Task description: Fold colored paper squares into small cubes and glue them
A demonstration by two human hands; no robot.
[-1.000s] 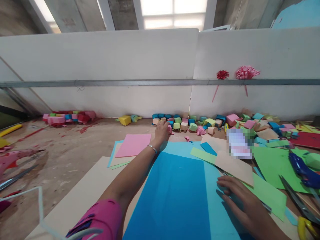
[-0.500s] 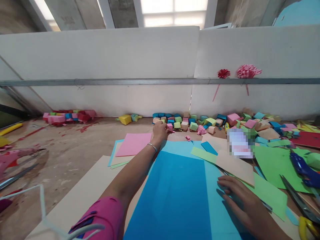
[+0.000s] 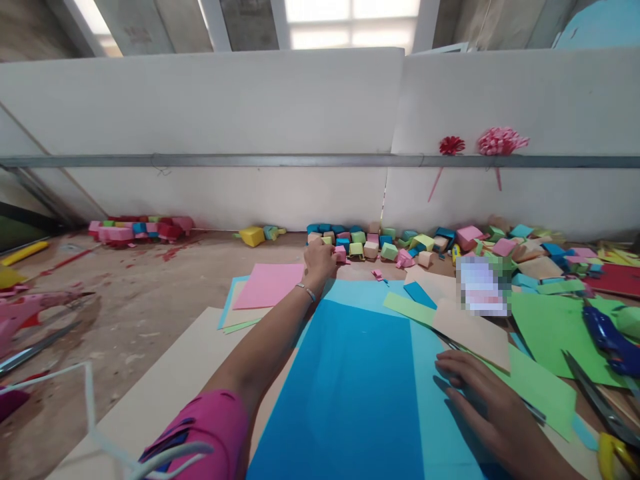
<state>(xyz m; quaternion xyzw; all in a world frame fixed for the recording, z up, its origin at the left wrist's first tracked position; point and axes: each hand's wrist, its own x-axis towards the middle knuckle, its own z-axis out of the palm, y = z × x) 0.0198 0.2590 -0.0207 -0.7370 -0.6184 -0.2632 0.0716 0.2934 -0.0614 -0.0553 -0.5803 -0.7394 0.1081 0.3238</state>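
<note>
My left hand reaches forward to the back of the table. Its curled fingers are closed at a small pink paper cube in the front of a row of folded paper cubes; the fingertips are partly hidden. Blue, green and peach cubes stand beside it. Under my left wrist lies the far edge of a light blue sheet, with a darker blue sheet on top. My right hand rests open, fingers stretched, over the right side of these sheets, beside green and peach paper pieces.
On the right lie scissors, a blue glue gun, a green sheet and a blurred phone. A pink glue gun and a white cord are at left. A white wall closes the back.
The view has shifted slightly. My left hand stays at the pink cube and my right hand keeps its place over the sheets.
</note>
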